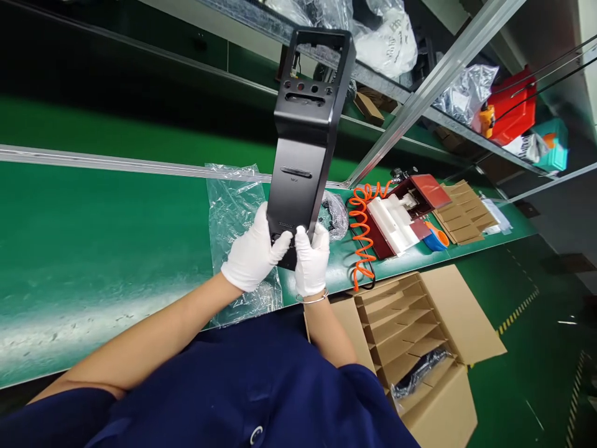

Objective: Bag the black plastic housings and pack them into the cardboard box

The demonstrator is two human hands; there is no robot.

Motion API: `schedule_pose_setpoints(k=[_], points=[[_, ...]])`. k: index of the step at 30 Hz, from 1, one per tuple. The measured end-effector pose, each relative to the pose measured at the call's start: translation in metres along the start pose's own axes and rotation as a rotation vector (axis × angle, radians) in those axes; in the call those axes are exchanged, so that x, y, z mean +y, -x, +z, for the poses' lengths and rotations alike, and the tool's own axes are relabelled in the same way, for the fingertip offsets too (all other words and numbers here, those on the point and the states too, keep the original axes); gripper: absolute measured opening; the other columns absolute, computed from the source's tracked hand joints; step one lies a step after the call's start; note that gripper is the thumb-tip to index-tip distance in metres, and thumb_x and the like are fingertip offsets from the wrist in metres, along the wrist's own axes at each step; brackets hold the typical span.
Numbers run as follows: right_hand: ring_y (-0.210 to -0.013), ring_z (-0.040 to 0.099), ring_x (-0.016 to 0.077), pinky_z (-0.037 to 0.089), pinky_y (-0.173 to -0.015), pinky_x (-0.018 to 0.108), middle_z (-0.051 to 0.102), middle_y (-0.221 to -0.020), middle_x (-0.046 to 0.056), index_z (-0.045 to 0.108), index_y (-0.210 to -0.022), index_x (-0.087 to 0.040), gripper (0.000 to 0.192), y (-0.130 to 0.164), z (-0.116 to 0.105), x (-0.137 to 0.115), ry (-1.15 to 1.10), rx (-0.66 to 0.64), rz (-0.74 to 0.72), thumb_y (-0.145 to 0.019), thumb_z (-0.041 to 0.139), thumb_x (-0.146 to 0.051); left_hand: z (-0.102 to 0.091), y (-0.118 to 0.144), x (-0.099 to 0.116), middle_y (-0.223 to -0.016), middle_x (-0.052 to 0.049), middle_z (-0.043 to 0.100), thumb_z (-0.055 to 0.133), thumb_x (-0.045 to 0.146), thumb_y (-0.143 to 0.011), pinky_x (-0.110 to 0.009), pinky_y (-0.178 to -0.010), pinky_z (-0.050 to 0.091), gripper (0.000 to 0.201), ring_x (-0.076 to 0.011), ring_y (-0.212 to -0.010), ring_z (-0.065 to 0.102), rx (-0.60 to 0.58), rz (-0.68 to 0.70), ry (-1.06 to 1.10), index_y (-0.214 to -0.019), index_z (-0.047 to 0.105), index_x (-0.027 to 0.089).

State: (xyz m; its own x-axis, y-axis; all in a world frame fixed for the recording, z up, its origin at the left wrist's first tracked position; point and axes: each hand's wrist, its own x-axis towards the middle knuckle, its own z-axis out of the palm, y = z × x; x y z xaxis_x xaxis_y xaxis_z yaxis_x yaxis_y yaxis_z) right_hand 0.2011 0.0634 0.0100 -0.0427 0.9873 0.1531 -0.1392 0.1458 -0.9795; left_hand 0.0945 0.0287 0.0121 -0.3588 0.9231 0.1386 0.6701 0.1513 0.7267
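A long black plastic housing [302, 143] stands upright in front of me, its open frame end at the top with several small holes and a slot below it. Both of my white-gloved hands grip its lower end. My left hand [254, 249] holds the left side with the thumb across the front. My right hand [311, 256] clasps the bottom right corner and wears a bracelet at the wrist. A clear plastic bag [231, 205] lies flat on the green conveyor belt [93, 236] under my hands.
An open cardboard box [415, 336] with dividers sits at my right, one bagged black part inside. On the bench lie an orange coiled hose [361, 233], a white and dark red fixture [401, 218] and cardboard sheets [464, 211]. Metal shelf rails [420, 93] cross overhead.
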Motion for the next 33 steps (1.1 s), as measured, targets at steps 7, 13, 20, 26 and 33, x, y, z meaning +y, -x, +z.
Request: schedule_pose_setpoints(k=[7, 13, 20, 26, 33], points=[[-0.108, 0.068, 0.0211, 0.057, -0.100, 0.043, 0.069, -0.119, 0.008, 0.054, -0.108, -0.025, 0.033, -0.003, -0.004, 0.007, 0.038, -0.065, -0.062, -0.085, 0.062, -0.049, -0.004, -0.002, -0.008, -0.126, -0.020, 0.070, 0.041, 0.065, -0.092, -0.047, -0.083, 0.057, 0.083, -0.0367, -0.098, 0.074, 0.033, 0.049, 0.094, -0.156, 0.036, 0.012], [-0.106, 0.070, 0.0235, 0.060, -0.096, 0.044, 0.071, -0.115, 0.011, 0.058, -0.113, -0.022, 0.039, -0.017, -0.022, 0.000, 0.094, -0.318, 0.001, -0.090, 0.058, -0.054, -0.016, -0.016, -0.007, -0.129, -0.014, 0.070, 0.060, 0.055, -0.089, -0.048, -0.101, 0.056, 0.053, -0.0311, -0.115, 0.068, -0.015, 0.080, 0.891, -0.126, 0.063, 0.018], [-0.107, 0.064, 0.0277, 0.052, -0.101, 0.048, 0.069, -0.107, 0.012, 0.067, -0.103, -0.021, 0.033, -0.012, -0.006, -0.002, 0.605, -0.193, -0.553, -0.091, 0.066, -0.051, -0.018, -0.027, 0.002, -0.118, -0.005, 0.074, 0.073, 0.038, -0.076, -0.044, -0.103, 0.058, 0.036, -0.0259, -0.114, 0.069, 0.568, -0.048, 1.095, -0.107, 0.058, 0.026], [-0.107, 0.062, 0.0293, 0.052, -0.098, 0.048, 0.066, -0.106, 0.012, 0.063, -0.108, -0.021, 0.045, 0.002, 0.018, 0.007, 0.672, -0.226, -0.541, -0.080, 0.081, -0.051, -0.017, -0.022, 0.000, -0.130, -0.005, 0.068, 0.071, 0.037, -0.083, -0.046, -0.109, 0.054, 0.035, -0.0251, -0.118, 0.068, 0.683, 0.044, 0.944, -0.114, 0.057, 0.026], [-0.107, 0.062, 0.0271, 0.052, -0.098, 0.044, 0.064, -0.107, 0.010, 0.058, -0.104, -0.022, 0.041, -0.004, 0.024, 0.006, 0.610, -0.254, -0.503, -0.077, 0.084, -0.039, -0.024, -0.017, 0.007, -0.139, 0.001, 0.065, 0.065, 0.040, -0.088, -0.047, -0.114, 0.051, 0.036, -0.0248, -0.130, 0.062, 0.683, 0.054, 0.839, -0.123, 0.056, 0.033]])
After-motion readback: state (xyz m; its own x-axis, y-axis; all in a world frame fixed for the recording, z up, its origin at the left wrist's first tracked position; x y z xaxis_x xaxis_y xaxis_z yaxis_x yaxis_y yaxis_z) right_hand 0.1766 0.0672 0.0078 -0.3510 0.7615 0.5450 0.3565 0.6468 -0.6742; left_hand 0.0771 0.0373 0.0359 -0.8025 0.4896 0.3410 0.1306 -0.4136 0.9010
